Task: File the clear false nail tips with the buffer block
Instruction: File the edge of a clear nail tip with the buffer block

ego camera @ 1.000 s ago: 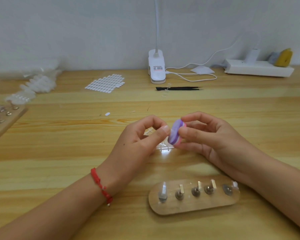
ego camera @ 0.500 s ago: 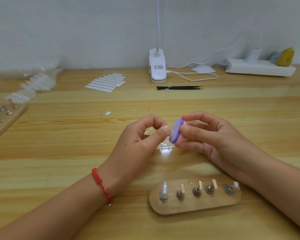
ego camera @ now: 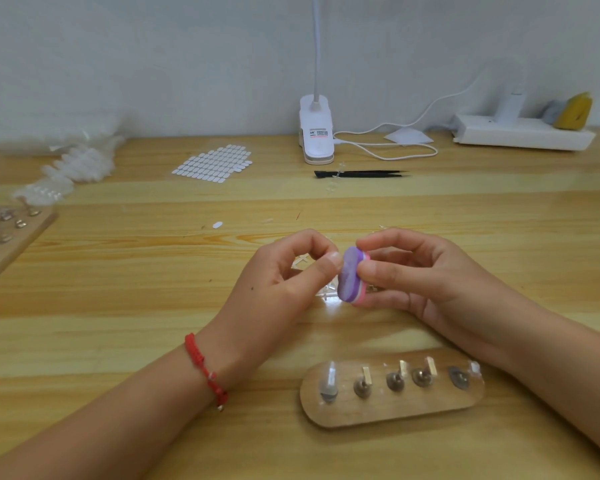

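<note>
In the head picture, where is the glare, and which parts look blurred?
Head view: a glare patch shines on the table just below the buffer block; the plastic bags at far left look soft and washed out; the middle is sharp; shadows are faint.

Wall (ego camera: 187, 64): we see plain pale grey, rising behind the clip lamp (ego camera: 316, 133).
Table (ego camera: 118, 271): our light wooden planks, under that lamp.
</note>
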